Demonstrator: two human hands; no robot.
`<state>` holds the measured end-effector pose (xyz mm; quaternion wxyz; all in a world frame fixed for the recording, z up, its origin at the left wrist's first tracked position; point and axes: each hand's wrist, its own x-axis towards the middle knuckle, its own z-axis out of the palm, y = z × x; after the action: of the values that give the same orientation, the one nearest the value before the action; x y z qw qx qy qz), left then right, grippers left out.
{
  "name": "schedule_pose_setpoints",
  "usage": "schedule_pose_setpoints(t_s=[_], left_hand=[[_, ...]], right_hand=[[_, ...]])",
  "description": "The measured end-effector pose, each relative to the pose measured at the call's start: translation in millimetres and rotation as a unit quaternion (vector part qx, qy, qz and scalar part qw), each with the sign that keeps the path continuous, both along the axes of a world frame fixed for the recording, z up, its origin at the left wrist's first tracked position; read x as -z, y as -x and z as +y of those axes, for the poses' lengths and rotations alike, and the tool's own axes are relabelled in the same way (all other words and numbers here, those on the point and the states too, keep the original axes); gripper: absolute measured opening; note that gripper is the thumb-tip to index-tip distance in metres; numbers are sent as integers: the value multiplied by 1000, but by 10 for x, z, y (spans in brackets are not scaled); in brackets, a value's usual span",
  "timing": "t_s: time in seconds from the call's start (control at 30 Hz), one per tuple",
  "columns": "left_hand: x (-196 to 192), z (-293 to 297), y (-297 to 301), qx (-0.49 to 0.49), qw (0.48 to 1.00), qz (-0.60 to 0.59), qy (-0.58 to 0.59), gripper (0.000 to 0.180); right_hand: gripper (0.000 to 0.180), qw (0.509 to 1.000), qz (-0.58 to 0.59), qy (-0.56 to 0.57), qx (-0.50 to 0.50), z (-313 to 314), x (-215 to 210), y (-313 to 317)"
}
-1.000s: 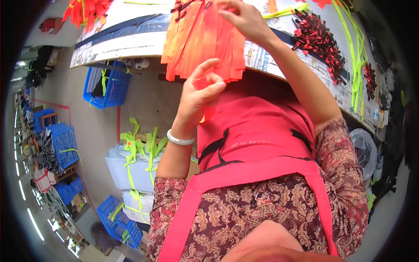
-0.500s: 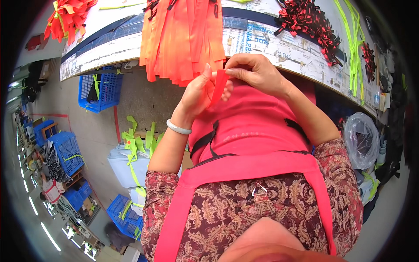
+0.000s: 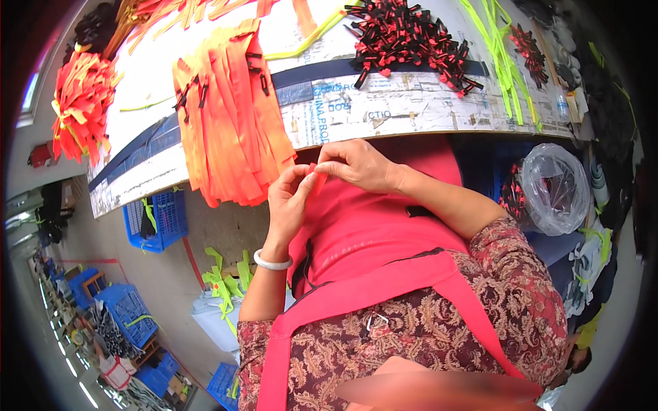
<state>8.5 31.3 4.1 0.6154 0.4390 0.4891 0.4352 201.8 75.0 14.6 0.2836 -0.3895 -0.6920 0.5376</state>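
At the table's near edge, just in front of the red apron [image 3: 370, 240], both hands meet on one small orange-red strip [image 3: 317, 179]. Further left, a loose heap of red-orange strips [image 3: 81, 103] lies on the worktable [image 3: 356, 109], and a thick sheaf of orange strips [image 3: 229, 130] hangs over the table edge, close beside the hands. The left hand [image 3: 288, 202], a white bangle [image 3: 272, 262] on its wrist, is closed in a pinch, thumb and fingertips on the strip's lower end. The right hand [image 3: 356, 164] is closed on the upper end, its fingers curled over it; how the strip is folded beneath them cannot be told. Good handling here probably means short pinches near the tips and the ends kept level. Right of the hands lie a pile of black-and-red pieces [image 3: 411, 38], neon-yellow strips [image 3: 504, 61] and, below the table, a clear plastic bag [image 3: 555, 188].
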Motion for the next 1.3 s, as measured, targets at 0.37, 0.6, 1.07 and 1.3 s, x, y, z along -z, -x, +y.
schedule_pose_setpoints(t_s=[0.37,0.6,1.07,1.3], left_hand=[[2,177,-30,140,988,66,19,11],[-2,308,-85,175,970,-102,131,16],[262,752,-375,80,980,-165,82,16],[236,685,-412,81,987,-109,88,16]], right_hand=[[20,997,-55,-53,-26,61,36,-115],[17,984,-101,-146,-29,609,-149,-218],[35,838,-362,-404,56,3339,-208,211],[23,686,-527,-498,49,4145,55,955]])
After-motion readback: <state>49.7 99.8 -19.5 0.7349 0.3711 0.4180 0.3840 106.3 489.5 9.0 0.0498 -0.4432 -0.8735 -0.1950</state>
